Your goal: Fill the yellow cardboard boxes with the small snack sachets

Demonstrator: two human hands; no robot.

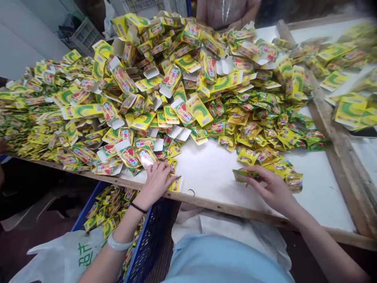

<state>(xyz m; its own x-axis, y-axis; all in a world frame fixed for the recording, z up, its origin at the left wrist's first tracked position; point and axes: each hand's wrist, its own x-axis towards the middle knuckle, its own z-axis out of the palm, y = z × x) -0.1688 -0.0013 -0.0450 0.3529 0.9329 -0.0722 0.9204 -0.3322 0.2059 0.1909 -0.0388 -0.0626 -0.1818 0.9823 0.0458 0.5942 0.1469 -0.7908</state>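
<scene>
My left hand rests at the table's near edge with its fingers closed on a small yellow carton. My right hand pinches a green and yellow sachet just above the white tabletop. A loose heap of sachets lies right behind the right hand. A big pile of flat yellow cartons with open white flaps fills the table beyond both hands.
A blue crate holding filled cartons stands below the table at my left, beside a white plastic bag. A wooden rail divides off a second table at right with more cartons. Another person stands across the table.
</scene>
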